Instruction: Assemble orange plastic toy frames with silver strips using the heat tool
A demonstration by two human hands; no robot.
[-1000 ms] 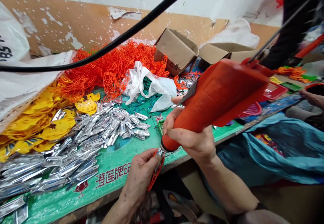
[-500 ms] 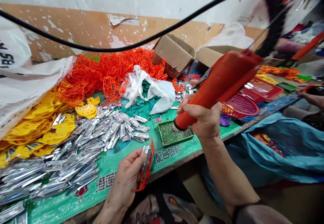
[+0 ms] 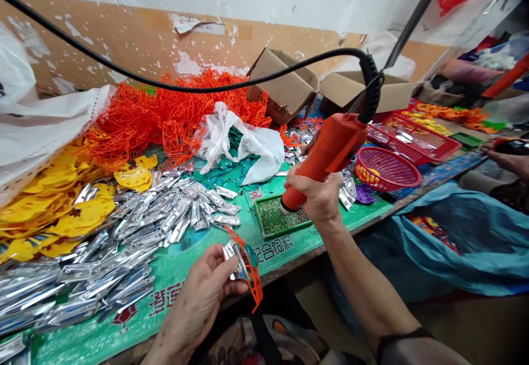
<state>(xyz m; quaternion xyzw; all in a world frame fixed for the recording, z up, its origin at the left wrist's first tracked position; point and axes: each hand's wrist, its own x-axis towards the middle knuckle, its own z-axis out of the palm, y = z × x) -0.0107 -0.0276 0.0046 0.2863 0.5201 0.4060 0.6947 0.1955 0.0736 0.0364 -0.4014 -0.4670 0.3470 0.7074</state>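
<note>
My right hand (image 3: 320,194) is wrapped round a red electric screwdriver (image 3: 330,145), which tilts with its tip down over a green tray (image 3: 264,231). Small screws (image 3: 300,219) lie in that perforated tray. Near the table's front edge, my left hand (image 3: 210,277) pinches an orange plastic frame (image 3: 254,277) together with a shiny silver piece (image 3: 233,257); a bit of green shows behind them. A heap of similar silver pieces (image 3: 165,216) spreads to the left of the tray.
Yellow plastic parts (image 3: 61,205) and a pile of orange frames (image 3: 173,112) lie at the left and back. A white bag (image 3: 264,150), cardboard boxes (image 3: 281,84) and a red basket (image 3: 388,169) stand behind. A black cable (image 3: 198,87) crosses overhead. A co-worker's hand (image 3: 506,158) shows at the right.
The screwdriver has come down and stands steeper, its tip over the tray's screws. My left hand has turned the orange frame, so more of it and the green bit show.
</note>
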